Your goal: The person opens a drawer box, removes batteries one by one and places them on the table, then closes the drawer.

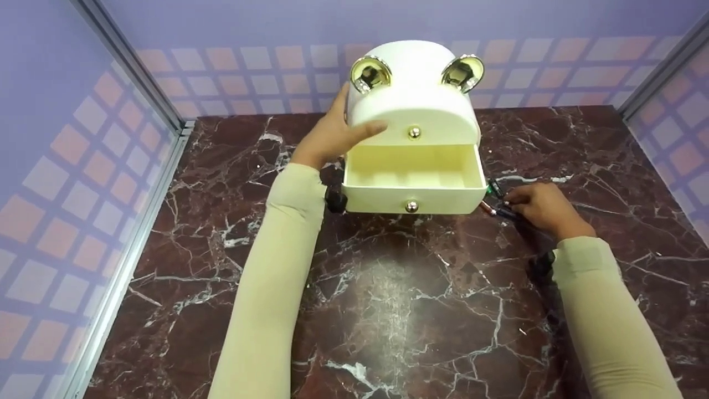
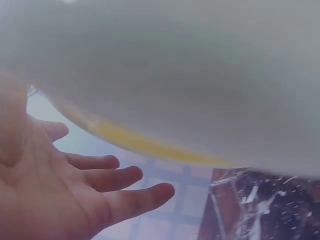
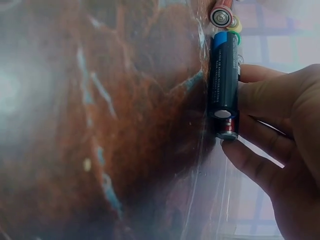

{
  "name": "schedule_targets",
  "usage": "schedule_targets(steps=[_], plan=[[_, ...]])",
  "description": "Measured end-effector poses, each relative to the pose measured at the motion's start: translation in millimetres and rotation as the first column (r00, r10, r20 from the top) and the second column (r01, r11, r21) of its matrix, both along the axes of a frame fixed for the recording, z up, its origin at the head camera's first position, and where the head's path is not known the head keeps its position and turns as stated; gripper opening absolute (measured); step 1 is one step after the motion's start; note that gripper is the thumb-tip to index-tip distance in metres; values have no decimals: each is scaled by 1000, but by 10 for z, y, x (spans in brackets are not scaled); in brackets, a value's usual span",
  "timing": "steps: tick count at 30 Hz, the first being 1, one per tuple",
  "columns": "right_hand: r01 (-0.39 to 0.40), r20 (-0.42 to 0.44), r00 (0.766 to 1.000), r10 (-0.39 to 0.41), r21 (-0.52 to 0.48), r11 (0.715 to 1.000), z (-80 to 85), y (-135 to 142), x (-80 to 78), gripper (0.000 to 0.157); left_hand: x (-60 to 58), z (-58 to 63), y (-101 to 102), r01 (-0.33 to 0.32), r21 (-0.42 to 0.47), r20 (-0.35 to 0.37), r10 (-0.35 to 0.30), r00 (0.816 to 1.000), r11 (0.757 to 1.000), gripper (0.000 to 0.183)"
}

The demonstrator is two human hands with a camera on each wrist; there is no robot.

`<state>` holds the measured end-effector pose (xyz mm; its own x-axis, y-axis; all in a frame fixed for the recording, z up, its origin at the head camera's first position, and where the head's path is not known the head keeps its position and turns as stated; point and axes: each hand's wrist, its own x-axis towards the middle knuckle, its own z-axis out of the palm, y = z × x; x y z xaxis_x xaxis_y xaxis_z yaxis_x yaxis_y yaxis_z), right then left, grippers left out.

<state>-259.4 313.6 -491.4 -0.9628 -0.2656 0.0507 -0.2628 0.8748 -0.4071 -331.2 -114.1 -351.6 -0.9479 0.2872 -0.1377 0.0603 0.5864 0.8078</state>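
A cream storage box [image 1: 411, 100] with a rounded top and two gold ears stands at the back of the table. Its lower drawer [image 1: 415, 200] is pulled out, and its bare inside shows. At the box's left side is my left hand [image 1: 332, 133], thumb across the upper front; in the left wrist view its fingers [image 2: 142, 200] are straight and spread. To the right of the drawer, my right hand [image 1: 543, 206] is down among several batteries. Thumb and fingers pinch a red-and-black battery [image 3: 227, 130], partly hidden behind a black battery with a blue end [image 3: 223, 75].
Another red battery [image 3: 221, 14] lies farther along, beside a yellow one. A dark marbled tabletop [image 1: 388, 310] spreads in front of the box. Tiled, purple-toned walls [image 1: 266, 61] enclose the table at the back and both sides, with a metal rail [image 1: 130, 249] at left.
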Motion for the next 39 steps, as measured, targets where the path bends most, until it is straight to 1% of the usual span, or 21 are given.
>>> schedule_targets(steps=[3,5,10,14,18,21,24,26,29,32,35,39], plan=[[-4,-6,1000,4,-5,1000,-8,-18,1,19,-1,73,12,9,-86,-22,-11,1000,996,130],[-7,-12,1000,7,-5,1000,-13,-33,2,19,1,101,14,27,-129,-18,-29,999,991,131],[-16,-35,999,16,0,1000,-24,-67,-9,18,6,130,15,52,-182,6,-51,999,982,127],[-14,-31,999,14,-4,1000,-29,-88,-4,17,10,136,30,60,-181,0,-61,998,982,125],[-10,-21,1000,11,7,1000,-22,-92,25,19,8,145,46,99,-166,-3,-101,995,981,123],[-16,-37,999,17,31,999,-9,-80,55,21,1,161,58,126,-168,15,-125,992,978,123],[-26,-65,997,29,50,998,-11,-55,85,23,-9,181,75,141,-169,46,-136,990,975,124],[-28,-81,996,32,55,998,-20,-35,100,23,-17,186,92,144,-167,63,-135,989,975,124],[-15,-95,995,19,44,999,-28,-13,117,23,-26,182,117,140,-162,63,-131,989,977,122],[4,-88,996,-2,23,1000,-33,-6,124,23,-24,170,127,125,-160,52,-118,992,979,121],[21,-100,995,-20,13,1000,-22,-8,140,24,-23,161,130,121,-160,35,-117,993,980,120],[41,-180,983,-43,-13,999,2,-58,174,21,-33,159,111,118,-160,14,-117,993,980,121]])
